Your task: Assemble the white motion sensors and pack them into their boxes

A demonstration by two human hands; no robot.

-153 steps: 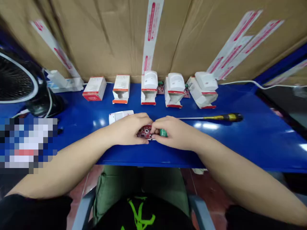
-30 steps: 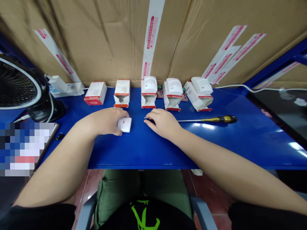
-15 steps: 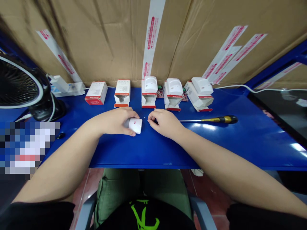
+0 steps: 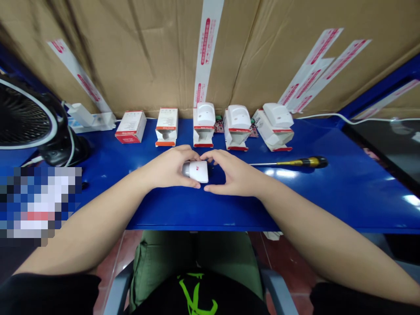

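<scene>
A white motion detector [image 4: 199, 171] with a small red mark lies in my left hand [image 4: 172, 167], gripped between the thumb and fingers just above the blue table [image 4: 183, 210]. Its left end is partly hidden by the hand. On the right, my right hand [image 4: 234, 173] is open around the detector's free end, thumb and fingers apart. Its fingertips come close to my left fingertips; whether they touch I cannot tell. To the right of that hand lies a screwdriver [image 4: 292, 162] with a yellow and black handle and a long shaft.
Along the cardboard wall stand a red-and-white box [image 4: 131, 126], an opened box [image 4: 166, 120] and several more opened boxes bearing white detectors [image 4: 238, 117]. Red circuit boards [image 4: 218, 127] show between them. A black fan [image 4: 26, 116] and power strip [image 4: 93, 122] are at left.
My left hand has moved right with the detector. My right hand has gone from a closed pinch to spread fingers beside the detector. The small white speck on the table is now out of sight.
</scene>
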